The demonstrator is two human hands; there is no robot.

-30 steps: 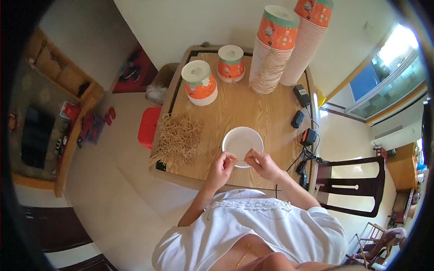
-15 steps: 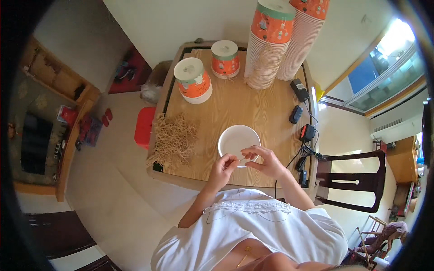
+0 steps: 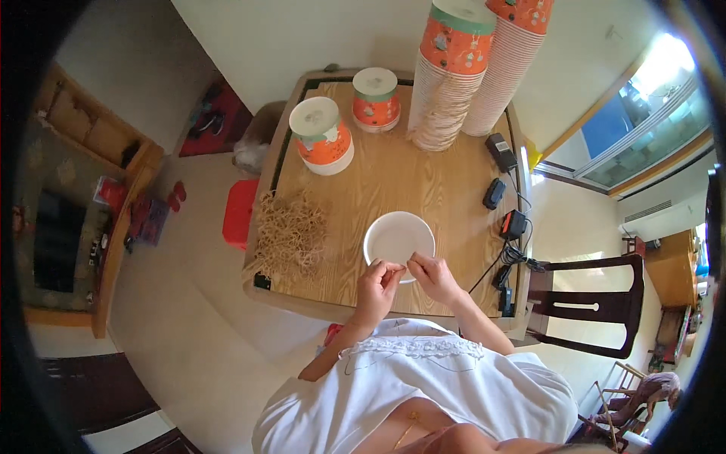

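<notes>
Over the near rim of a white round paper bowl (image 3: 398,231), my left hand (image 3: 376,284) and my right hand (image 3: 432,276) are nearly touching. Both are closed, thumbs pressed against bent fingers. Whatever thin, small thing sits in the pinches is too fine to name. The bowl stands upright at the near middle of the table, its inside showing plain white. To the left of my hands lies a heap of tan, curly, string-like strands (image 3: 293,234).
Upside-down orange-and-green paper tubs (image 3: 325,140) stand at the back left. Tall stacks of such tubs (image 3: 446,83) rise at the back right, strands hanging on one. Black adapters (image 3: 494,193) and cables line the table's right edge (image 3: 522,250). A dark chair (image 3: 590,305) stands right; a red stool (image 3: 240,214) left.
My right hand has come down and inward toward the left, and its spread fingers have closed into a pinch. The left hand has barely moved. The bowl stays where it was.
</notes>
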